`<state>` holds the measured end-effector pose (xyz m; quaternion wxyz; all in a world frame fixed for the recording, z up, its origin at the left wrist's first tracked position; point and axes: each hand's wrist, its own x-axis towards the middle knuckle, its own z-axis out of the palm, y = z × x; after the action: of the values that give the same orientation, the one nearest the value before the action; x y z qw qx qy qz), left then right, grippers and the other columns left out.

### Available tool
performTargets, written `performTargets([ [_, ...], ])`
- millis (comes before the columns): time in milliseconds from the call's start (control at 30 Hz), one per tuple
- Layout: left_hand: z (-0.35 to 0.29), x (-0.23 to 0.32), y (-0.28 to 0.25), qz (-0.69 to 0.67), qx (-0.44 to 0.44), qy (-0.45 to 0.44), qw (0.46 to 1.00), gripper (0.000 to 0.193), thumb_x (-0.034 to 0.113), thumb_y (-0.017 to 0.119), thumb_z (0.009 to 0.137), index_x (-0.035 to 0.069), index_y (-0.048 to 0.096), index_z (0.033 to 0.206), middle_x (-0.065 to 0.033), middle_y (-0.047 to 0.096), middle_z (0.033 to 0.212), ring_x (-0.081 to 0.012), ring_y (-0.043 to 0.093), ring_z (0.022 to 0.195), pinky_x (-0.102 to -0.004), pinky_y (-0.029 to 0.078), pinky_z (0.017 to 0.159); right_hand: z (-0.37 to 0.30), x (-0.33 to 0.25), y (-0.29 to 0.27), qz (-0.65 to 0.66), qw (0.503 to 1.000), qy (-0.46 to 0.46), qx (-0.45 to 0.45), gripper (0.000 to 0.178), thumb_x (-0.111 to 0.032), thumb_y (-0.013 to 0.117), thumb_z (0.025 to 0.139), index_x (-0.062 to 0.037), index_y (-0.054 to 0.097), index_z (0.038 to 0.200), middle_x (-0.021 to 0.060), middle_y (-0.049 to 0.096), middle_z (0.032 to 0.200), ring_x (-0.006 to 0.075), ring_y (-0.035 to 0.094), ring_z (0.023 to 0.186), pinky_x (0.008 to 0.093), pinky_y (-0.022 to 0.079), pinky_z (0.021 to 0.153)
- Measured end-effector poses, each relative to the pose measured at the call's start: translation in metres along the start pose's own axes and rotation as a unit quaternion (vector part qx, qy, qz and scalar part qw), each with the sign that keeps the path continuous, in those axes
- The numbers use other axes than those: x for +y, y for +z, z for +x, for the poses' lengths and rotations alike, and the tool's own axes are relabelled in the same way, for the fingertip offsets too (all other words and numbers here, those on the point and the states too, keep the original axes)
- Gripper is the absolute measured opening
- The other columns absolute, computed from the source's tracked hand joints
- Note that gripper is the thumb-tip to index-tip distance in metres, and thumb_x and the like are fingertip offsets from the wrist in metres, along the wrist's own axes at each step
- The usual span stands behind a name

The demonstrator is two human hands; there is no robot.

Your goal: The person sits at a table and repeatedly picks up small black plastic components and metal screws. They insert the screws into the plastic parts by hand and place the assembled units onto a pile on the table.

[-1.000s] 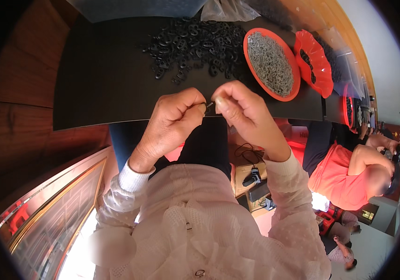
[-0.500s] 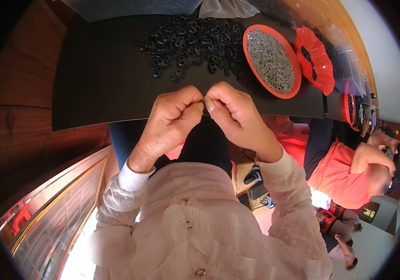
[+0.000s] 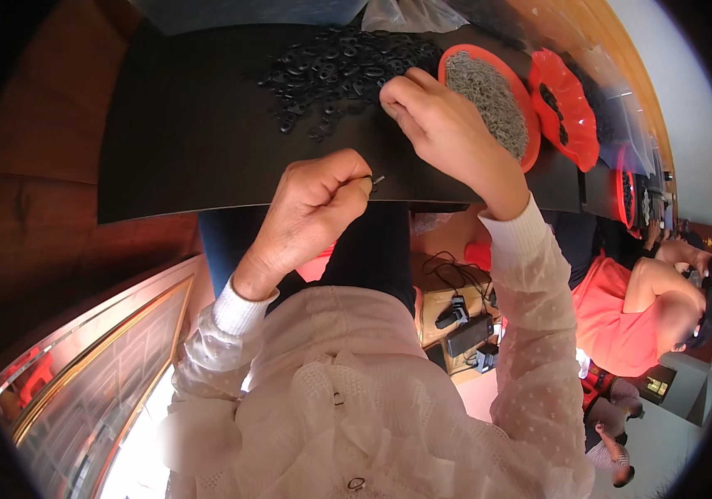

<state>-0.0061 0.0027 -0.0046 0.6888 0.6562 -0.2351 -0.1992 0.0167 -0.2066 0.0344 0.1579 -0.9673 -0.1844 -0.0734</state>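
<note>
My left hand (image 3: 316, 202) hovers over the near edge of the black table (image 3: 189, 141), its fingers pinched on a small metal pin (image 3: 377, 179) that pokes out toward the right. Farther out, my right hand (image 3: 439, 125) reaches with curled fingertips to the right edge of a heap of small black rings (image 3: 335, 71). Whether those fingertips hold a ring is hidden. Just to the right of that hand stands a red bowl (image 3: 525, 125) filled with small grey metal pieces.
A second red dish (image 3: 568, 112) with dark pieces stands right of the bowl, more red dishes behind it. A person in an orange top (image 3: 622, 320) sits at the right. Cables and small devices (image 3: 460, 320) lie on a low surface under the table.
My hands were together at the table's near edge. The right hand has moved away to the heap of black rings, while the left stays put with the pin.
</note>
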Motion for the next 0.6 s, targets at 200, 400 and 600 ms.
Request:
performTargets([
  [200,-0.001,0.0,0.0,-0.001,0.004,0.015,1.0,0.013,-0.001,0.049,0.089,0.003,0.056,0.078,0.0018,0.054,0.065,-0.0019,0.047,0.048,-0.0197,0.034,0.041,0.015,0.004,0.007,-0.103,0.994,-0.021,-0.023,0.007,-0.008,0.058,0.084,-0.005,0.056,0.091,0.0115,0.058,0.091,0.036,0.062,0.072,0.0452,0.051,0.061],
  [400,-0.001,-0.006,-0.002,0.046,0.014,0.066,0.997,0.011,-0.002,0.051,0.087,0.002,0.055,0.078,0.0011,0.055,0.065,-0.0039,0.048,0.055,-0.0215,0.037,0.049,0.013,-0.011,0.012,-0.053,0.997,-0.061,-0.019,0.014,-0.011,0.064,0.081,-0.0023,0.055,0.087,0.0118,0.058,0.091,0.0347,0.063,0.073,0.0443,0.051,0.062],
  [600,-0.001,-0.002,-0.002,0.041,0.014,0.059,0.997,0.009,-0.002,0.051,0.087,0.001,0.056,0.079,0.0007,0.056,0.066,-0.0042,0.049,0.058,-0.0219,0.038,0.051,0.019,-0.009,0.015,-0.067,0.995,-0.074,-0.025,0.012,-0.01,0.064,0.081,-0.003,0.056,0.085,0.0114,0.06,0.09,0.0343,0.063,0.076,0.0439,0.052,0.063],
])
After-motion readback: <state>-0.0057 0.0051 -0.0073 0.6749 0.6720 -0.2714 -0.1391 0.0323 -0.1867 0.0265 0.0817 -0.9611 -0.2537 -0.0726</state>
